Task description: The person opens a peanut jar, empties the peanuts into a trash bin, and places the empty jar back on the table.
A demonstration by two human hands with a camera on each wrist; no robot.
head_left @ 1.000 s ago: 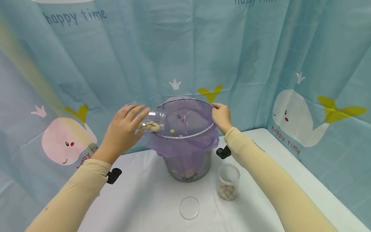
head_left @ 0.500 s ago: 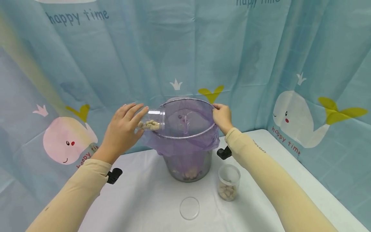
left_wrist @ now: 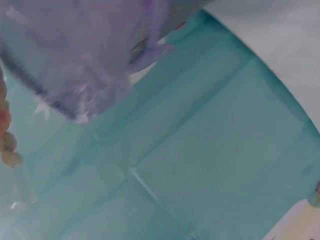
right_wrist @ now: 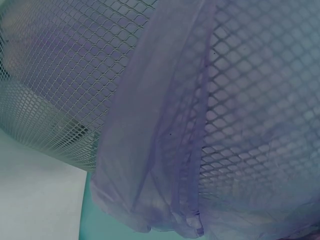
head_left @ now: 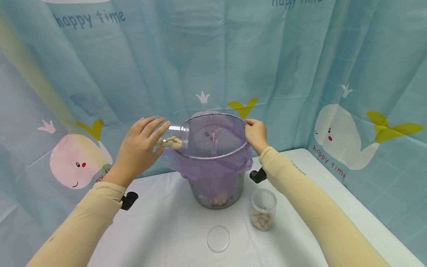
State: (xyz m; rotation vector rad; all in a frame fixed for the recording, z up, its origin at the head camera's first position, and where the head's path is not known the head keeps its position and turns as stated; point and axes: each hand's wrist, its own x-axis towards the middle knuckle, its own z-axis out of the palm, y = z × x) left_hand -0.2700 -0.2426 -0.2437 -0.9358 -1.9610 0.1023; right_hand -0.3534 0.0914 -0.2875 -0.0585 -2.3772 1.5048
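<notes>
Head view: white tabletop (head_left: pixel 176 226); blue curtain (head_left: pixel 267 66) behind it and on both sides, printed with whales and "happy time". Left hand (head_left: pixel 136 150) clamped round a clear jar (head_left: pixel 182 132), tipped on its side, nuts (head_left: pixel 173 143) inside, mouth at the left rim of the mesh bin (head_left: pixel 199 200). Purple bag (head_left: pixel 213 168) lines the bin. Right hand (head_left: pixel 256 135) clamped on the right rim; hands well apart. Second jar (head_left: pixel 263 209) upright, part-filled; clear disc (head_left: pixel 218 239) lies flat.

Left wrist view: creased curtain, bag upper left, nuts at left edge.

Right wrist view: bag over mesh; tabletop lower left.
</notes>
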